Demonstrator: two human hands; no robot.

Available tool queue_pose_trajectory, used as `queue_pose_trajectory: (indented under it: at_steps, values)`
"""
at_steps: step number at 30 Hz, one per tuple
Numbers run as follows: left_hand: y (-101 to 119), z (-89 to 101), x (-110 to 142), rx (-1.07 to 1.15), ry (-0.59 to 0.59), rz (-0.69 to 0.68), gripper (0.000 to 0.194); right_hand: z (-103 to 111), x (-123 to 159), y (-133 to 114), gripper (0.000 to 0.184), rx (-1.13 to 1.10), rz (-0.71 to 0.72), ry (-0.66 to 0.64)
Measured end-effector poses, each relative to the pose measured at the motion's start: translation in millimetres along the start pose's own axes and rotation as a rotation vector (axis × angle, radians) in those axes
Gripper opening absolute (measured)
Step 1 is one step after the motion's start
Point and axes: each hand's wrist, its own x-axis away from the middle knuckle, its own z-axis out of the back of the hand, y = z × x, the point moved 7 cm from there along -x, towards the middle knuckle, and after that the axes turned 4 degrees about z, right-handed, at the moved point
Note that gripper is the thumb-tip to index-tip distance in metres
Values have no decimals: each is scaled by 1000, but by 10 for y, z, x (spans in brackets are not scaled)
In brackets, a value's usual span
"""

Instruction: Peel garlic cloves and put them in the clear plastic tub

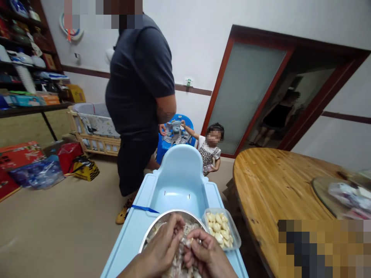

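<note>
My left hand (pixel 162 247) and my right hand (pixel 204 251) meet over a metal bowl (pixel 150 231) full of garlic and papery skins. Both hands pinch a garlic clove (pixel 188 242) between their fingertips. Just right of the bowl stands a clear plastic tub (pixel 236 239) holding peeled garlic cloves (pixel 220 229). Bowl and tub rest on the tray of a light blue child's high chair (pixel 176 181).
A round wooden table (pixel 272 185) with a glass turntable (pixel 321 189) stands at the right. A person in dark clothes (pixel 139 100) stands ahead, beside a small child (pixel 213 148) and a blue chair (pixel 168 144). Boxes and bags lie on the floor at left, under shelves.
</note>
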Motion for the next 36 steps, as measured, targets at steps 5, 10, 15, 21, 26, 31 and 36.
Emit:
queue_pose_trajectory:
  at_steps: [5, 10, 15, 21, 26, 31, 36]
  values:
    - [-18, 18, -29, -11, 21, 12, 13, 8, 16, -22, 34, 9, -48, 90]
    - [-62, -15, -31, 33, 0, 30, 12, 79, -10, 1, 38, 110, -31, 100]
    - [-66, -30, -23, 38, -27, 22, 11, 164, -53, 89, 37, 124, -83, 94]
    - [-68, -7, 9, 0, -19, 19, 16, 100, -10, 49, 35, 76, -82, 65]
    - [-55, 22, 0, 22, -8, 4, 15, 54, 29, -16, 31, 79, -52, 71]
    - [-65, 186, -36, 121, 41, 35, 9, 90, 20, -129, 31, 54, -40, 140]
    - [-68, 245, -49, 97, -28, 78, 9, 120, 23, -181, 37, 70, -30, 201]
